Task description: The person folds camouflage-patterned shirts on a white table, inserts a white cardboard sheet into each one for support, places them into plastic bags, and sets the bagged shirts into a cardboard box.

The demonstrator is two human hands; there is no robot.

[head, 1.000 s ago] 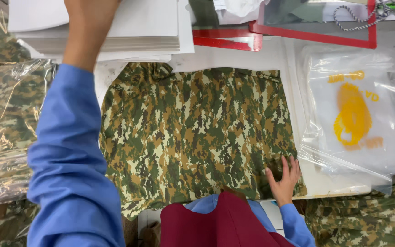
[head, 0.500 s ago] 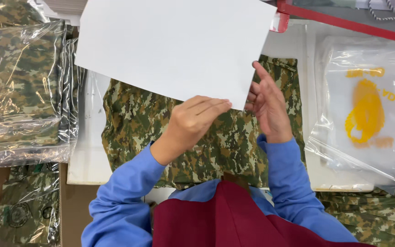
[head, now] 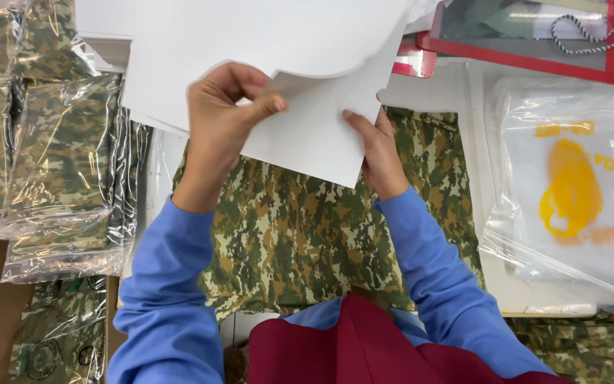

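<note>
A white table (head: 492, 284) is running under everything, and spread flat across its middle a camouflage garment (head: 321, 235) is lying, reaching from the person's chest up toward the far edge. Above it, held in the air, white sheets of card (head: 264, 43) are covering the top centre of the view, their lower corner hanging over the garment. To the right a stack of clear plastic bags with a yellow print (head: 577, 192) is resting on the table, and to the left bagged camouflage garments (head: 58, 178) are lying piled. A red-framed board (head: 527, 35) is sitting at the far right edge. The left hand (head: 225, 114) is pinching the sheets between thumb and curled fingers, while the right hand (head: 374, 146) is gripping the lower sheet's edge, fingers behind and thumb in front
</note>
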